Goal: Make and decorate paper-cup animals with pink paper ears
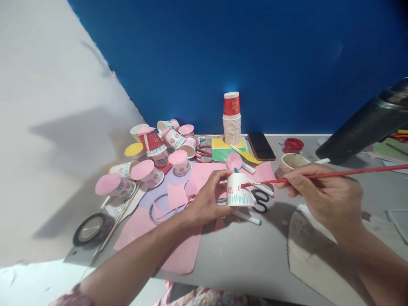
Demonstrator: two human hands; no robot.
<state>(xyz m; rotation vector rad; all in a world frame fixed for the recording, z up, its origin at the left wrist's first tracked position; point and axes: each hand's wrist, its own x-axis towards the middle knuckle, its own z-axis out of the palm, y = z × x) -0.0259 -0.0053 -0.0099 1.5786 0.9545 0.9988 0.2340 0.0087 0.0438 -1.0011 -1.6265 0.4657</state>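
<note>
Inverted white paper cup (238,190) stands centre of worktop (255,255), left hand (208,199) clamped on its side at 9 o'clock. Right hand (325,195) pinches red paintbrush (318,175), tip touching cup's upper wall. Step judged: painting red marks. Next stroke calls for a steady cup. Scissors (261,199) at 3 o'clock, touching

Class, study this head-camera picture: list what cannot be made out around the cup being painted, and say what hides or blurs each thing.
- Far side of the upturned paper cup: hidden by the left hand.
- Scissors: blades behind the cup.
- Paintbrush: handle end cut off by the right edge; grip covered by the right hand.
- Contents of the small brown cup: too small to tell.
- Black object, upper right: blurred, cut off.
</note>
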